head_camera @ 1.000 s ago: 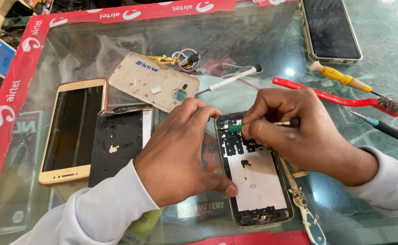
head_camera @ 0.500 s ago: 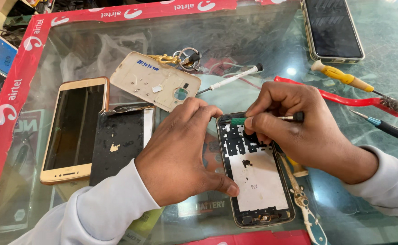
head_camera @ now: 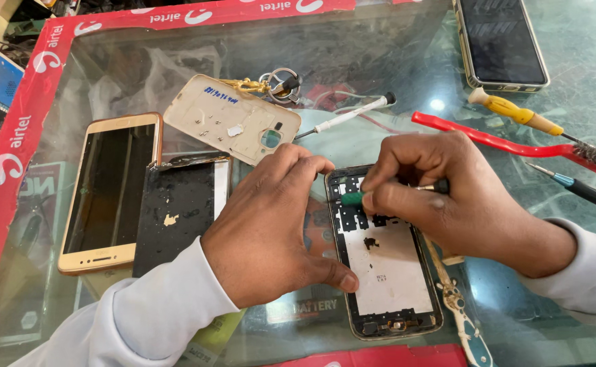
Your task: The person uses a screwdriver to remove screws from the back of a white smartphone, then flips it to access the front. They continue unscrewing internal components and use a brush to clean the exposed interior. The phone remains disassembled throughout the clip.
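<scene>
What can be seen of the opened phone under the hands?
The opened phone lies flat on the glass table, back cover off, in a dark frame. Its upper part shows black components, below them a white panel with a small dark spot. The left hand steadies its left edge, thumb on the frame. The right hand holds a green-tipped tool to its upper part.

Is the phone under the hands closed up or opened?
Opened. The phone lies face down with its inner frame and components bare; a gold back cover lies apart on the glass table.
</scene>
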### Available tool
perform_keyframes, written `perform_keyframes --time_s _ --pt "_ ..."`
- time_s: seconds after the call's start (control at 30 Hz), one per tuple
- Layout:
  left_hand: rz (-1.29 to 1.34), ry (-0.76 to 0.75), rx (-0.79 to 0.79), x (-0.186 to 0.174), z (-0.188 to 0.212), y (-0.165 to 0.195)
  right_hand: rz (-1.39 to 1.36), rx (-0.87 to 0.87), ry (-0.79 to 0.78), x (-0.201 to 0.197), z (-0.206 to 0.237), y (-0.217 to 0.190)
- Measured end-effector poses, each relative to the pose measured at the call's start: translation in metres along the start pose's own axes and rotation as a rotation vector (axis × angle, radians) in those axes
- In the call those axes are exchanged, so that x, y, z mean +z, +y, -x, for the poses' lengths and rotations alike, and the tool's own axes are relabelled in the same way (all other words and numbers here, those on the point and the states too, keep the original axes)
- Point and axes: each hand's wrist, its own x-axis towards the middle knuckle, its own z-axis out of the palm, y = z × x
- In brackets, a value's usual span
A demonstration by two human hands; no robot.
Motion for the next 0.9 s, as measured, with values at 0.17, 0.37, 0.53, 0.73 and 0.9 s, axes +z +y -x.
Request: perform_keyframes --time_s 0.17,0.37,0.53,0.73,0.9 --pt "-0.003 -0.024 -0.028 0.001 -0.002 -0.001 -0.096 -0.035 0.034 -0.002 0.002 0.002" --pt "0.032 -0.028 -0.007 0.003 -0.001 -0.004 -0.108 -0.069 0.146 0.003 0.000 -0.005" --pt "0.002 0.005 0.081 0.004 0.000 -0.006 0.085 -0.197 0.021 -0.005 0.002 -0.013" --pt "-0.004 -0.016 0.111 0.003 0.000 -0.006 -0.010 0.004 0.014 -0.002 0.000 -0.010" --pt "-0.032 -0.024 0.140 0.003 0.001 -0.006 -0.043 0.032 -0.010 -0.001 -0.002 -0.012"
